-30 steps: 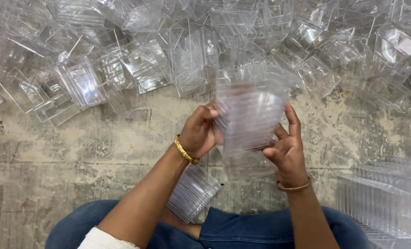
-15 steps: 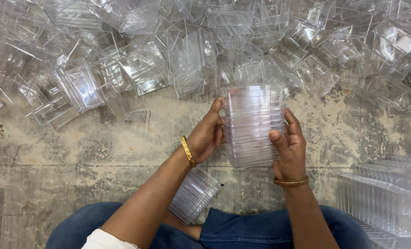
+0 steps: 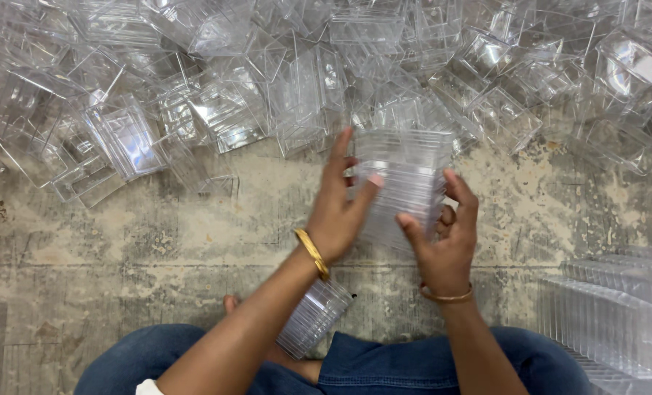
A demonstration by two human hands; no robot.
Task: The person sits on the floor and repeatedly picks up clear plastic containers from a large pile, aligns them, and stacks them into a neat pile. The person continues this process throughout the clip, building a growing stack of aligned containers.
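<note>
A nested stack of clear plastic containers (image 3: 406,179) is held upright between my two hands above a worn concrete floor. My left hand (image 3: 338,208), with a gold bangle at the wrist, grips the stack's left side, fingers stretched up along it. My right hand (image 3: 443,238), with a thin bracelet, clasps the stack's lower right side with thumb and fingers around it. A second short stack of clear containers (image 3: 313,316) lies on its side under my left forearm, by my lap.
A wide heap of loose clear plastic containers (image 3: 231,110) covers the floor across the top. Long rows of nested clear containers (image 3: 618,314) lie at the right. My legs in blue jeans (image 3: 384,362) fill the bottom edge. Bare stained concrete (image 3: 121,263) lies at the left.
The stack has been raised and squared upright between my hands. My left hand's fingers have stretched up along its side, and my right hand has shifted lower on it.
</note>
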